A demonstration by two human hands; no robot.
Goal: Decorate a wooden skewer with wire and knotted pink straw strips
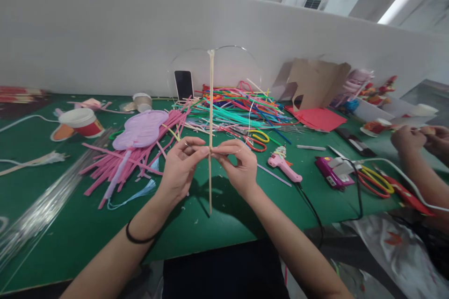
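Note:
My left hand (pixel 180 166) and my right hand (pixel 238 163) meet at the middle of a thin wooden stick (pixel 211 103) held upright above the green table (pixel 87 233). Fingertips of both hands pinch the stick at about the same height. A clear thin wire loop (pixel 228 47) curves out from the stick's top on both sides. The stick's lower end hangs just above the table. A black band circles my left wrist.
Pink strips (pixel 119 163) and a lilac shape (pixel 142 128) lie left; multicoloured sticks (pixel 242 105) are piled behind. A phone (pixel 184 85), paper cups (pixel 80 122), pink glue gun (pixel 282 164), purple glue gun (pixel 331 173), scissors (pixel 257 139), red paper (pixel 315 117). Another person's hands (pixel 419 139) work at right.

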